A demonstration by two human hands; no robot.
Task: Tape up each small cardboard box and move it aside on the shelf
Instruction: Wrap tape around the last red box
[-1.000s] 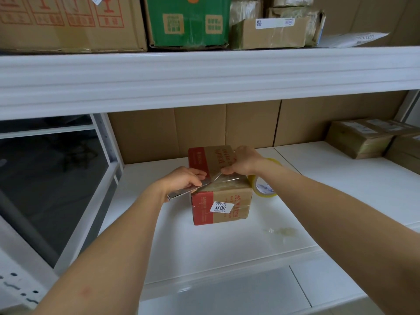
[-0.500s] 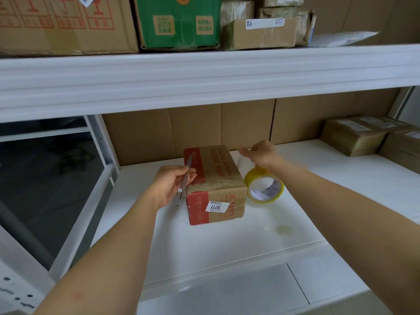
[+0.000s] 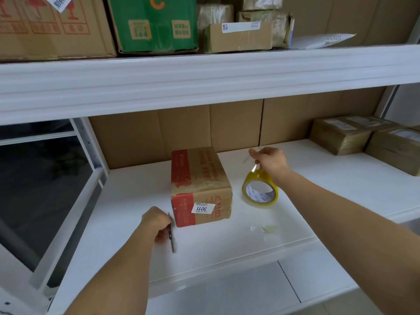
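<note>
A small brown cardboard box (image 3: 201, 185) with red bands and a white "3011" sticker stands in the middle of the white shelf (image 3: 204, 251). My left hand (image 3: 155, 221) is low at the box's front left corner and grips a thin metal cutter (image 3: 171, 234) that points down at the shelf. My right hand (image 3: 269, 161) is raised to the right of the box and pinches the loose end of the clear tape. The yellow tape roll (image 3: 260, 189) hangs tilted just below that hand, close to the shelf.
Several taped brown boxes (image 3: 341, 135) sit at the far right of the shelf. A scrap of clear tape (image 3: 263, 228) lies near the front edge. Cardboard lines the back wall. The upper shelf (image 3: 204, 71) carries large cartons and a green box (image 3: 154, 23).
My left hand has left the box top and dropped to the front left with the cutter. My right hand has pulled away to the right, lifting the tape end with the roll below it.
</note>
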